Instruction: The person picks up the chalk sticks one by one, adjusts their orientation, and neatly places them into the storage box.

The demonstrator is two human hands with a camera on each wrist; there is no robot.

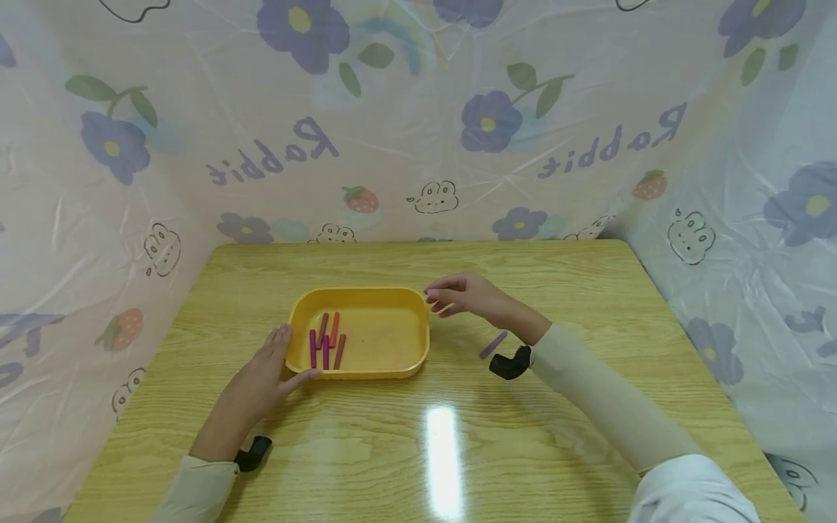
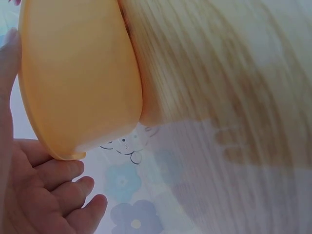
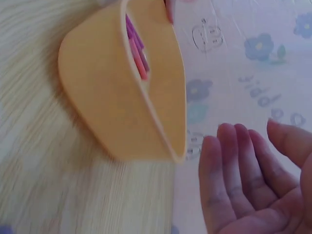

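Observation:
A yellow plastic tray [image 1: 386, 334] stands on the table, with several crayons [image 1: 340, 351] in purple, red and brown gathered at its left end. My left hand [image 1: 253, 381] holds the tray's near left corner, thumb on the front rim and fingers along the left end. In the left wrist view, fingertips [image 2: 75, 168] lie right at the tray rim. Beside the tray's far right corner is my right hand [image 1: 471, 294], its fingers relaxed; the right wrist view shows nothing in its palm [image 3: 258, 214]. A loose purple crayon [image 1: 493, 344] lies on the table below the right forearm.
The wood-grain table [image 1: 366, 450] carries a bright light reflection near its front. Behind it and at both sides hangs a pale plastic sheet [image 1: 405, 138] printed with flowers and rabbits. A black strap piece [image 1: 510, 363] sits at the right wrist, another [image 1: 253, 454] at the left.

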